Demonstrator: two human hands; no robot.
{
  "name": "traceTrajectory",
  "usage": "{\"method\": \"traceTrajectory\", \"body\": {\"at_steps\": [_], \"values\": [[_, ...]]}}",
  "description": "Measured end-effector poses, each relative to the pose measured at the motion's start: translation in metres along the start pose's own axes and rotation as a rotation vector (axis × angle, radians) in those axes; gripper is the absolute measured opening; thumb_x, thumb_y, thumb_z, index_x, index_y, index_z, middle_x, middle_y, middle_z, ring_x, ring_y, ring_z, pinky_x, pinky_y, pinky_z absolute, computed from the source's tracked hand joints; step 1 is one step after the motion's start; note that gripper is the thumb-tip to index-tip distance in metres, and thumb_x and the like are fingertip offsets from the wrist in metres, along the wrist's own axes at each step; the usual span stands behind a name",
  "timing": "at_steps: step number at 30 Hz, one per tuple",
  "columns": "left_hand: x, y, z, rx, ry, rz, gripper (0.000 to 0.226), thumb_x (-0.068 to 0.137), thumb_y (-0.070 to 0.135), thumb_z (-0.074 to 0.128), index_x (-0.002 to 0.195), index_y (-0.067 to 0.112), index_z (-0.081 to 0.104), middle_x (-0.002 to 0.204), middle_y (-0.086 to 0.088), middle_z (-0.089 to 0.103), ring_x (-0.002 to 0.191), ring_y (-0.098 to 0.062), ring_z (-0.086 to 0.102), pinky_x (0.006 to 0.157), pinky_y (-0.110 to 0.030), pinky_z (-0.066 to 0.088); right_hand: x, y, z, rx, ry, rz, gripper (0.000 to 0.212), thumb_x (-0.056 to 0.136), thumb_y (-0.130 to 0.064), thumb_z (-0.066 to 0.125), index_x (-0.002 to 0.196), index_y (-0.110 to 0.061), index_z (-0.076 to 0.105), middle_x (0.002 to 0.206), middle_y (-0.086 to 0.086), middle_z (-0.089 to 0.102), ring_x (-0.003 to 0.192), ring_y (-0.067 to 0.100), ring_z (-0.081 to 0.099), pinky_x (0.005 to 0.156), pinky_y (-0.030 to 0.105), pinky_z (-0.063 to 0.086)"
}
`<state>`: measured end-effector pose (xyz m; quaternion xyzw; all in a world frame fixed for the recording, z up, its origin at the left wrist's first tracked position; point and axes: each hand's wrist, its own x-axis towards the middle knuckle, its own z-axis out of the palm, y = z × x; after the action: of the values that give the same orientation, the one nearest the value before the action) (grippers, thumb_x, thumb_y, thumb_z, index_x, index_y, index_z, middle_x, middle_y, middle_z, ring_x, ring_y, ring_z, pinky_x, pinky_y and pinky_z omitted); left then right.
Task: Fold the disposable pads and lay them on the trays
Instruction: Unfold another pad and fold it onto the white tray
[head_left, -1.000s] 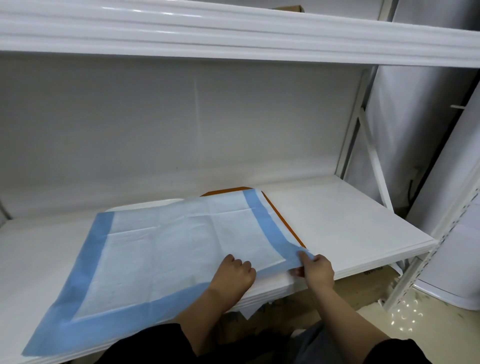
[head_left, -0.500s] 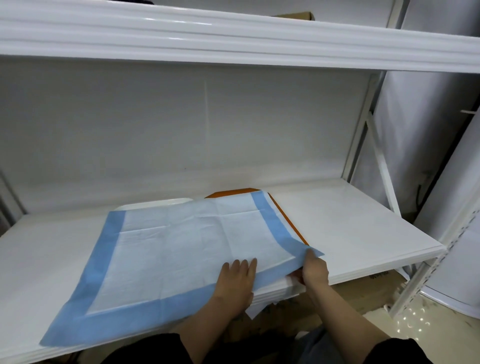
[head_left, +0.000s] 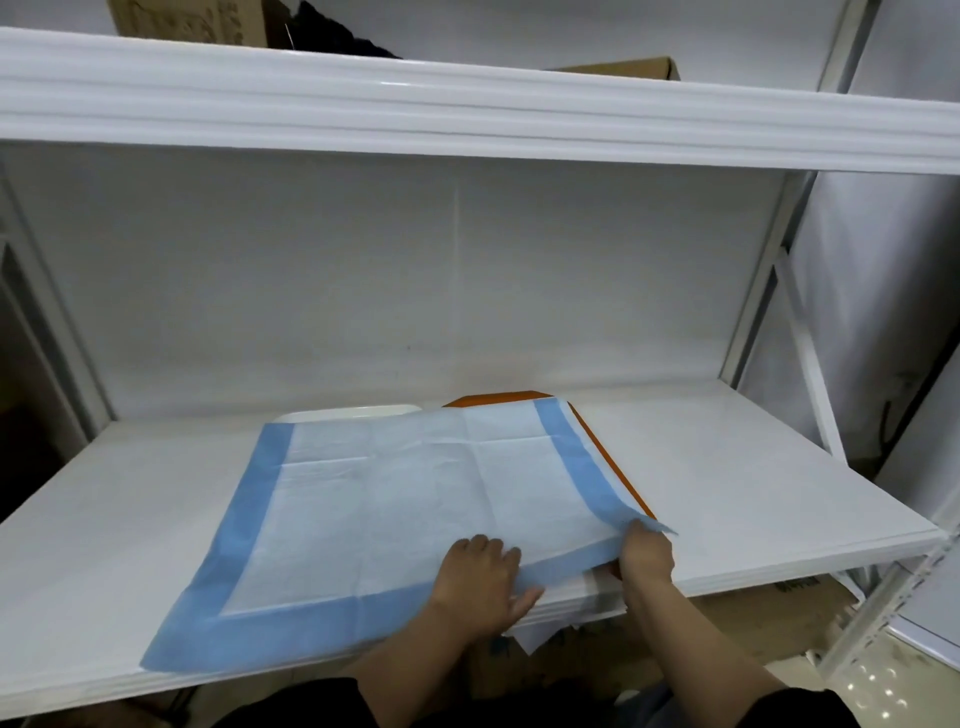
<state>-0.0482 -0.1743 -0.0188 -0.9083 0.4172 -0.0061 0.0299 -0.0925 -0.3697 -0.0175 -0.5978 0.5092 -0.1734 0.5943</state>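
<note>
A disposable pad, white with a blue border, lies spread out over the white shelf. It covers most of an orange tray, whose right edge and far corner peek out, and a white tray, of which only the far rim shows. My left hand rests flat on the pad's near blue border with fingers straight. My right hand pinches the pad's near right corner and lifts it slightly off the shelf.
The white shelf board stretches right of the pad, with a metal upright at its back right corner. An upper shelf hangs overhead with cardboard boxes on it. Below the shelf edge sits a cardboard box.
My left hand went from curled to flat on the pad's near border. My right hand keeps pinching the corner. The camera view tilted upward.
</note>
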Motion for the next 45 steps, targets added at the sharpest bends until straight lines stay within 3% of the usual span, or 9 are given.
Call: {"method": "traceTrajectory", "body": {"at_steps": [5,8,14,18,21,25,29,35,45], "values": [[0.007,-0.011,-0.006,-0.254,-0.11,-0.246,0.066,0.096,0.059,0.018,0.152,0.025,0.009,0.16,-0.002,0.005,0.148,-0.021,0.001,0.12,-0.043,0.001,0.006,-0.01,0.0,-0.003,-0.008,0.005,0.043,0.098,-0.026,0.044,0.128,0.005,0.049,0.113,0.022,0.056,0.107,0.037,0.054,0.098,0.048,0.045],[0.015,-0.022,-0.003,-0.368,-0.241,-0.364,0.068,0.096,0.058,0.02,0.152,0.025,-0.001,0.16,-0.003,-0.008,0.147,-0.023,-0.007,0.119,-0.046,-0.001,0.004,-0.013,0.002,-0.044,0.048,-0.024,0.038,0.099,-0.021,0.039,0.121,0.006,0.053,0.103,0.02,0.057,0.102,0.038,0.057,0.094,0.049,0.047],[0.017,-0.033,0.004,-0.479,-0.347,-0.401,0.07,0.096,0.058,0.023,0.153,0.022,-0.001,0.16,-0.006,-0.011,0.147,-0.027,-0.008,0.12,-0.046,0.004,-0.01,-0.034,0.012,0.064,0.039,-0.102,0.055,0.102,-0.035,0.023,0.128,0.005,0.049,0.13,0.024,0.051,0.121,0.041,0.047,0.106,0.051,0.035],[0.022,-0.037,0.001,-0.479,-0.396,-0.373,0.068,0.097,0.055,0.025,0.152,0.019,0.008,0.16,-0.011,-0.004,0.147,-0.03,-0.002,0.12,-0.045,0.008,-0.031,-0.064,0.03,0.141,-0.054,-0.199,0.049,0.104,-0.029,0.021,0.132,0.001,0.047,0.133,0.021,0.052,0.123,0.036,0.047,0.1,0.035,0.034],[0.02,-0.04,-0.011,-0.466,-0.405,-0.357,0.058,0.098,0.043,0.033,0.146,0.011,0.029,0.153,-0.016,0.025,0.139,-0.031,0.027,0.114,-0.037,0.025,-0.05,-0.083,0.051,0.228,-0.132,-0.214,0.049,0.103,-0.037,0.025,0.131,-0.005,0.05,0.126,0.016,0.057,0.116,0.032,0.053,0.098,0.039,0.041],[0.016,-0.041,-0.043,-0.717,-0.344,-0.384,0.039,0.1,0.025,0.037,0.125,-0.001,0.052,0.123,-0.014,0.055,0.109,-0.025,0.053,0.083,-0.026,0.043,-0.073,-0.106,0.076,0.28,-0.273,-0.225,0.05,0.102,-0.04,0.029,0.133,-0.006,0.047,0.125,0.015,0.055,0.115,0.03,0.053,0.1,0.041,0.042],[0.001,-0.05,-0.082,-1.281,-0.213,-0.494,0.045,0.101,0.046,0.028,0.117,0.014,0.056,0.107,-0.006,0.063,0.089,-0.019,0.062,0.077,-0.028,0.046,-0.106,-0.121,0.1,0.28,-0.39,-0.297,0.051,0.102,-0.037,0.031,0.141,-0.007,0.038,0.142,0.011,0.045,0.129,0.029,0.043,0.111,0.04,0.032],[-0.017,-0.089,-0.135,-1.711,0.179,-0.494,0.048,0.098,0.056,0.025,0.119,0.024,0.054,0.118,-0.012,0.063,0.095,-0.026,0.065,0.08,-0.035,0.055,-0.161,-0.12,0.138,0.164,-0.513,-0.488,0.049,0.097,-0.043,0.035,0.126,-0.009,0.054,0.121,0.014,0.061,0.111,0.03,0.057,0.102,0.045,0.043],[-0.085,-0.19,-0.14,-1.815,0.316,-0.611,0.054,0.095,0.059,0.03,0.104,0.019,0.063,0.1,-0.01,0.067,0.087,-0.025,0.064,0.072,-0.035,0.052,-0.22,-0.074,0.187,-0.129,-0.857,-0.843,0.037,0.102,-0.033,0.032,0.118,-0.015,0.061,0.115,0.003,0.065,0.108,0.016,0.06,0.098,0.029,0.044]]}}
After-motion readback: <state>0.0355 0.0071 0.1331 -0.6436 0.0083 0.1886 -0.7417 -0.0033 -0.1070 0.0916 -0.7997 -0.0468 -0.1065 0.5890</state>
